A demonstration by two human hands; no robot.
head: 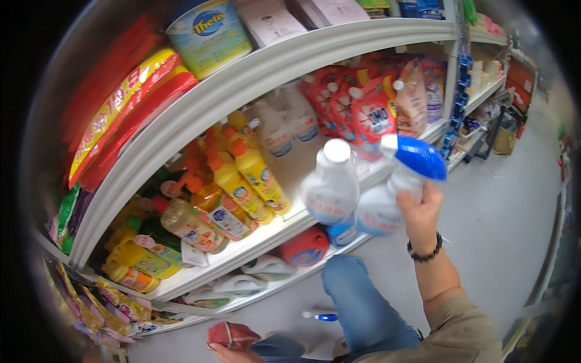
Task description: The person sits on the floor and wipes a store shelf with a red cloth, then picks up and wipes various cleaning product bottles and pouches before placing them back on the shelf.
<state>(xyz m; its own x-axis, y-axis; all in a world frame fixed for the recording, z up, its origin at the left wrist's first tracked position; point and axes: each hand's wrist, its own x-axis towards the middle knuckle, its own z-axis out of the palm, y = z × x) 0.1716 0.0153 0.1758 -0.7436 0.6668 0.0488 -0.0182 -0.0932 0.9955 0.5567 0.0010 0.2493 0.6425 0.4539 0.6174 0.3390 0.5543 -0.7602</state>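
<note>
My right hand [421, 206] grips a clear spray bottle [380, 213] by its neck, under its blue trigger head [421, 156]. The bottle is tilted and held out before the shelf's front edge. Left of it stands a clear bottle with a white screw cap [331, 193], at the edge of the middle shelf [290, 218]; whether its base rests fully there I cannot tell. Low in the picture my left hand [233, 354] holds a folded red cloth [232, 336]. A loose blue-and-white spray head [323, 316] lies on the floor near my knee.
Yellow cleaner bottles [254, 174], similar clear bottles [272, 129] and red detergent pouches [374, 111] line the middle shelf. Below are a red jug [305, 247] and white bottles [240, 283]. The upper shelf's edge [272, 63] curves overhead. A grey aisle floor [490, 218] runs along the right.
</note>
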